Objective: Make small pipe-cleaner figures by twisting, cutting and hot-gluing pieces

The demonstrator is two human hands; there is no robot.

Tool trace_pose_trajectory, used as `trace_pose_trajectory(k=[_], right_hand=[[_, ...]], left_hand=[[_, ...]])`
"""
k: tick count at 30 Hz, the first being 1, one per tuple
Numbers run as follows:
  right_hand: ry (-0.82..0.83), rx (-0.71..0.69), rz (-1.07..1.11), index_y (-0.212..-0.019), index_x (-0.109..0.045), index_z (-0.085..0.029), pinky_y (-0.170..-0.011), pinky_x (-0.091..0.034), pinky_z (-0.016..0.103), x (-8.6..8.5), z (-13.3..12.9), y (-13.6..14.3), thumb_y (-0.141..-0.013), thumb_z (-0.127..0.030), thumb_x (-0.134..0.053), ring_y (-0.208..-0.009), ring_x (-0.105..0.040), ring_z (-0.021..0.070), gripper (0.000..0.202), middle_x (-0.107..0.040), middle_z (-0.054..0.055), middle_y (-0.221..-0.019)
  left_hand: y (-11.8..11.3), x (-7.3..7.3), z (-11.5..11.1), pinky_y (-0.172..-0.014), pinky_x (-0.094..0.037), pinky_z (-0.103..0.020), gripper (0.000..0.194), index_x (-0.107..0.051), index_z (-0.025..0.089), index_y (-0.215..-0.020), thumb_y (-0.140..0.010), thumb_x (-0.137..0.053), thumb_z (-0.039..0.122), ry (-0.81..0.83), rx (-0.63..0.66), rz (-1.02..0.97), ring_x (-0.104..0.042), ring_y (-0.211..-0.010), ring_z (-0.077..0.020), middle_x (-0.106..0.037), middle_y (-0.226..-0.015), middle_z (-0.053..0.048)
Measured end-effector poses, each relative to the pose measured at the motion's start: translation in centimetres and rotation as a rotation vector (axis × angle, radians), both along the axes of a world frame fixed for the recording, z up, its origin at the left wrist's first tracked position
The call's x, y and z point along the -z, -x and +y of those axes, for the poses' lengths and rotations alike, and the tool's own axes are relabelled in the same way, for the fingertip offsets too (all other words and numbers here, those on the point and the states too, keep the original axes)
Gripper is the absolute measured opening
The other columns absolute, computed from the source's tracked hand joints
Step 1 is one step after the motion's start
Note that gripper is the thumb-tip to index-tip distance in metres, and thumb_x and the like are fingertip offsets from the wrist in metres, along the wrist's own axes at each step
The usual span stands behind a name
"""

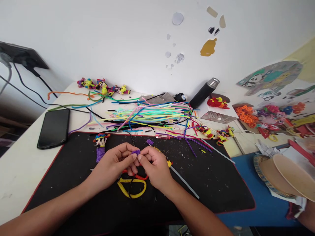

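Note:
Between the fingertips of my left hand (120, 161) and my right hand (154, 164) is a small coiled piece of purple pipe cleaner (136, 152); both hands pinch it. Below them on the black mat lie scissors with yellow handles (131, 188) and a red-handled tool (140, 177) partly hidden by my fingers. A second purple coil (150, 142) rests just beyond my right hand. To the left of my left hand lies a pipe-cleaner doll (100, 147) with a purple lower body. A translucent glue stick (184, 182) extends out from beside my right wrist.
A heap of colourful pipe cleaners (152, 114) spreads behind the black mat (197, 190). A phone (53, 128) lies at left, and a black flask (204, 92) leans near the wall. Several finished dolls (103, 87) sit at the back. Woven-rimmed basket (261, 170) stands at right.

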State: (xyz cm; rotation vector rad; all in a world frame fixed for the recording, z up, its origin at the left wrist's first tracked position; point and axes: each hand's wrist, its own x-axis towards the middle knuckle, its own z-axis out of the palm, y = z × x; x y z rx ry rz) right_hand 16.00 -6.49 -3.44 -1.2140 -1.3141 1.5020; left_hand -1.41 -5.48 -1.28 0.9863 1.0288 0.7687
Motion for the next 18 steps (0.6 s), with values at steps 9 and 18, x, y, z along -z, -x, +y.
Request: trace_pose_trajectory(k=[9,18], right_hand=[[0.02,0.012,0.007,-0.083,-0.06,-0.022,-0.051,-0.035,0.023,-0.13,0.02,0.07,-0.093,-0.037,-0.064,-0.053,-0.048,0.0105,0.018,-0.063,-0.003,-0.068],[0.025,0.004,0.034,-0.083,-0.06,-0.022,-0.049,-0.034,0.023,-0.11,0.01,0.12,-0.095,-0.036,-0.064,-0.049,-0.043,0.0088,0.018,-0.063,-0.004,-0.068]], left_hand=[[-0.15,-0.34,0.09,-0.053,-0.056,-0.025,0.04,-0.066,0.017,-0.099,-0.084,-0.08,0.051,-0.01,0.011,0.016,-0.07,-0.059,-0.0161,-0.073,-0.069,0.0],[0.15,-0.34,0.23,-0.053,-0.056,-0.024,0.04,-0.066,0.016,-0.098,-0.085,-0.08,0.052,-0.007,0.017,-0.021,-0.069,-0.058,-0.0148,-0.072,-0.069,0.0]])
